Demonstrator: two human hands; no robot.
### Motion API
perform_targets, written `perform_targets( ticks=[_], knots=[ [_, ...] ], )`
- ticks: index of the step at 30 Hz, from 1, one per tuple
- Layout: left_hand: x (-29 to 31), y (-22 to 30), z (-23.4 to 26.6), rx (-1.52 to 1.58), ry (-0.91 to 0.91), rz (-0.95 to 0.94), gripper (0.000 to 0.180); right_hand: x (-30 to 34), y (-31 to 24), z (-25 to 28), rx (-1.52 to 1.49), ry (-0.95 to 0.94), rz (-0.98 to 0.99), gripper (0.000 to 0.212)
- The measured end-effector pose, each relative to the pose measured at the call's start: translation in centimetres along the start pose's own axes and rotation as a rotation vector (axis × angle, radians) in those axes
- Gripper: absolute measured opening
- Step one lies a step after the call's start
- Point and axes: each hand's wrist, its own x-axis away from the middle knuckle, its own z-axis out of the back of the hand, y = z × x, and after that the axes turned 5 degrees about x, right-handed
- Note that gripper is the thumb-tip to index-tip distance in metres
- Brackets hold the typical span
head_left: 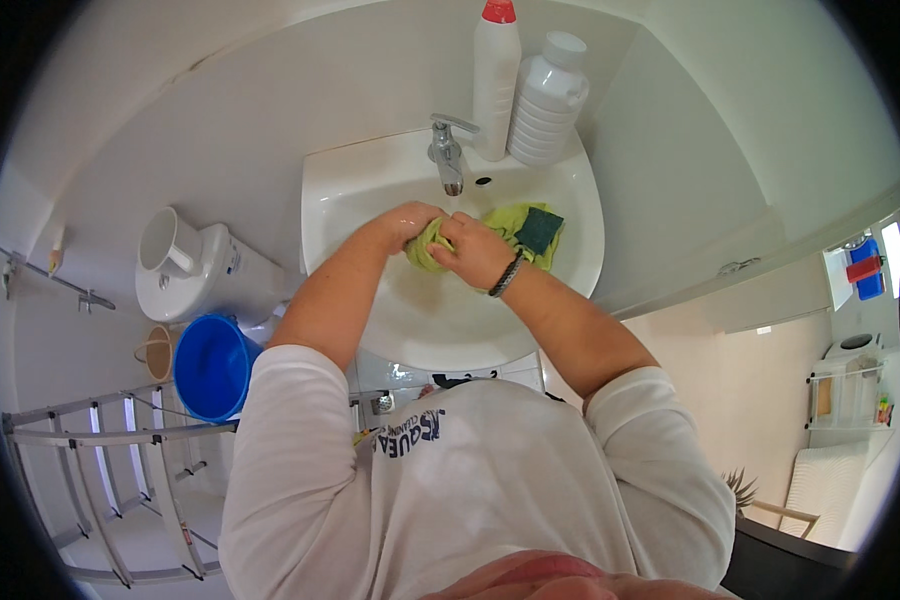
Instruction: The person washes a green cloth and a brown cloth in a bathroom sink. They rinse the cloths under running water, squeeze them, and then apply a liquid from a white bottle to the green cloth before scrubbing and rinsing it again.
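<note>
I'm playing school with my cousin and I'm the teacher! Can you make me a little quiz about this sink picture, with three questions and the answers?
1. Fill in the blank: The left hand and the right hand both hold a bunched-up green ____.

2. True or false: The bottle with the red cap stands on the sink, to the right of the tap.

3. Pick one: What colour is the bucket?
A) Red
B) Blue
C) White

Key:
1. cloth
2. True
3. B
</note>
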Motion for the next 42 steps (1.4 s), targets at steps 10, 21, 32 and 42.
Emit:
perform_targets(
  ticks=[10, 21, 32, 42],
  knots=[
    [0.3, -2.1, 1.9, -1.377, 0.685, -0.235, 0.029, 2.6, 8.9, 3.8, 0.657, -0.612, -0.394, 0.03],
    [-5.9, -5.7, -8.0, -0.989, 0.147, -0.608, 0.049, -6.6, -2.8, 8.5, 0.431, -0.415, 0.02, 0.022],
    [-6.5, -3.5, -2.2, 0.242, 0.154, -0.379, 0.025, -9.8, -3.4, 7.6, 0.289, -0.175, -0.041, 0.027],
    [-2.3, -0.4, -0.6, 0.309, 0.194, -0.376, 0.021, -2.3, 4.8, -2.1, 0.097, -0.254, -0.437, 0.034]
  ],
)
